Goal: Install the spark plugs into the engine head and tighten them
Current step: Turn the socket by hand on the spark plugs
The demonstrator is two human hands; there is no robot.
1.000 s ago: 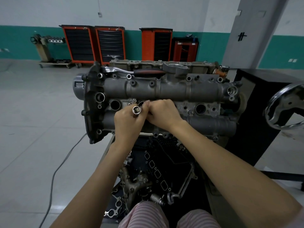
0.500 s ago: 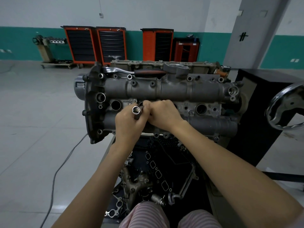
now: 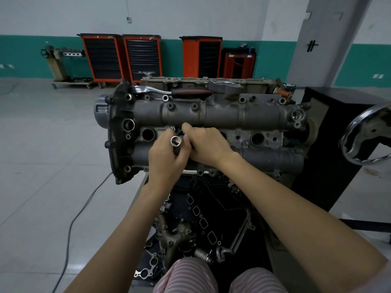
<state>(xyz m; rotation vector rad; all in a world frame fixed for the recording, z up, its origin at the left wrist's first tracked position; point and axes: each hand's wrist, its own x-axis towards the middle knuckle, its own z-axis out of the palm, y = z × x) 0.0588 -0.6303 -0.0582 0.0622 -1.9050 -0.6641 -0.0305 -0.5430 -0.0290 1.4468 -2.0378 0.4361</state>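
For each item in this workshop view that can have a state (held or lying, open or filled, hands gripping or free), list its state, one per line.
Left hand: grips the socket.
Socket: held, open end facing the camera.
Right hand: fingers curled by the socket; what it holds is hidden.
Ratchet wrench: lying unused on top of the engine head.
Engine head: on its stand.
Leftmost plug well: open.
Rightmost plug well: open.

1 grey cast-metal engine head (image 3: 222, 117); 2 bare hands; 1 shiny steel socket (image 3: 176, 141); 1 chrome ratchet with black-red handle (image 3: 169, 92); 4 orange-black tool cabinets far back; 1 chrome handwheel (image 3: 368, 136) right; 1 grey floor cable (image 3: 72, 225) left.
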